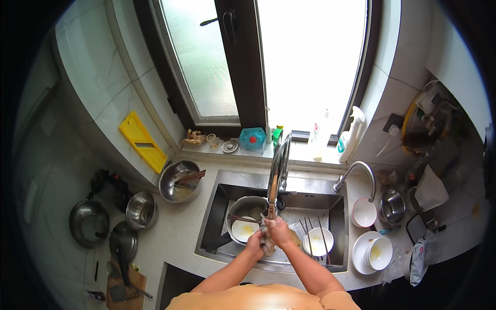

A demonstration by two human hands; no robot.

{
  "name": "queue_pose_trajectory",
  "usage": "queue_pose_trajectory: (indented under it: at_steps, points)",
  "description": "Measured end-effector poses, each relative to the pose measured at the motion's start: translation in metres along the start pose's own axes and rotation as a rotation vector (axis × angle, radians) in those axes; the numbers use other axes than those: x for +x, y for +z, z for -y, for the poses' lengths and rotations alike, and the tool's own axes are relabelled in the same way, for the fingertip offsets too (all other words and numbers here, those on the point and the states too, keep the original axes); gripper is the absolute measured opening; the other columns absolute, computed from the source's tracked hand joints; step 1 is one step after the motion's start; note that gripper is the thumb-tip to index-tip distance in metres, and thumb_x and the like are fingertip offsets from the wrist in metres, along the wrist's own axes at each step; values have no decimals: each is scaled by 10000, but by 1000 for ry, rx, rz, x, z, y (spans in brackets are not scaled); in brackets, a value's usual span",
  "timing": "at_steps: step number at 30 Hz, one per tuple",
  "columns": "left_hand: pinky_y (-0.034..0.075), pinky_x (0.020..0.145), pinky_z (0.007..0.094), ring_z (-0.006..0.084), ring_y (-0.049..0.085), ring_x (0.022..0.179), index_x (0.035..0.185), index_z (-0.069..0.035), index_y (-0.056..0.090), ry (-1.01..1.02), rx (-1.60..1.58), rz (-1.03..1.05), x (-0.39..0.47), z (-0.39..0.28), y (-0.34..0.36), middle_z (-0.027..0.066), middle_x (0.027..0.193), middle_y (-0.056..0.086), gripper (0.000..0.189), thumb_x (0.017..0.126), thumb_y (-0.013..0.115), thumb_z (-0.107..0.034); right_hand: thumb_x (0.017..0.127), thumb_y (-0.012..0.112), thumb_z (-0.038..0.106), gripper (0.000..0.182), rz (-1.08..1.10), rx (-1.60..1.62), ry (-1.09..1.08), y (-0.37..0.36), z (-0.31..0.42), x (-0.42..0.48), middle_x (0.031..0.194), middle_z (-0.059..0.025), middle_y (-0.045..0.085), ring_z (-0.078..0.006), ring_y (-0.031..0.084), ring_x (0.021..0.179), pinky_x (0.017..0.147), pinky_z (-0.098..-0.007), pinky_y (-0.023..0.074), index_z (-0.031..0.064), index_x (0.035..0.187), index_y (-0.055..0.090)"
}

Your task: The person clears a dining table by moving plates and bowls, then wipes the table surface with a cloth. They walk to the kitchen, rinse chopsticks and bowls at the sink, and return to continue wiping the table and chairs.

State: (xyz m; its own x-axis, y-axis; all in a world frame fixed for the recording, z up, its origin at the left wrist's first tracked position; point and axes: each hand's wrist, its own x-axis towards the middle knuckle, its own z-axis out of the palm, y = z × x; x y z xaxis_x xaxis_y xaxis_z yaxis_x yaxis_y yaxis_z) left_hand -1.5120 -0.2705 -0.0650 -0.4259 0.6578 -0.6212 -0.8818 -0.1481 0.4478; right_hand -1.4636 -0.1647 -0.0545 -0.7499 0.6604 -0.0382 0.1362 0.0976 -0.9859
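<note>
Both hands work over the steel sink (224, 190), below the tall chrome faucet (276, 166). My left hand (254, 245) grips one side of a wet, greyish cloth (267, 242). On the cloth's other side, my right hand (278, 231) is closed around its upper part. Whether something else is wrapped in the cloth cannot be made out. To the left of the hands sits a steel pot (231, 211), with a white bowl (245, 229) and chopsticks (238, 219) inside. A second white bowl (318, 242) stands on the right of the basin, several chopsticks (324, 238) leaning across it.
White plates and bowls (378, 252) are stacked right of the sink, near a pink-rimmed bowl (364, 212) under a small curved tap (360, 164). Left are a steel basin (170, 186) with chopsticks, more pans (89, 224) and a cutting board (135, 279). Bottles (348, 135) line the windowsill.
</note>
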Motion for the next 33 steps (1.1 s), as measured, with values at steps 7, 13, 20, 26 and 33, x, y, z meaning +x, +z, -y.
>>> queue_pose_trajectory:
  at_steps: [7,13,20,26,33]
  points:
    - [503,757,301,167,607,860,990,-53,542,20,265,216,-15,-22,24,59,922,613,161,889,443,-129,814,550,266,240,171,-30,36,-31,-19,21,686,-156,605,-280,576,626,608,-349,454,33,794,604]
    - [451,709,252,141,578,791,989,-82,533,243,372,164,-20,-30,24,20,902,597,146,907,431,-147,824,562,304,327,-37,-113,128,-25,-31,37,583,-139,525,-156,520,577,558,-347,418,0,705,564]
    - [424,770,450,217,533,953,1099,-120,474,156,84,144,-17,-33,31,63,1084,544,258,958,328,-280,837,551,150,166,43,82,127,-45,-12,81,698,-19,607,-83,530,624,576,-238,435,2,819,624]
    - [391,900,487,282,504,1061,1131,-98,461,40,-51,151,-4,-23,33,112,1150,519,345,962,259,-321,844,518,113,279,-16,337,223,-80,-2,118,910,-80,655,-126,605,797,748,-249,463,-16,1082,585]
    - [447,852,428,243,537,968,1074,-84,452,185,-30,31,6,-8,45,70,1058,529,173,910,411,-123,854,552,214,409,219,837,344,-36,-11,-6,1154,-78,547,-177,530,1042,897,-331,421,42,1218,478]
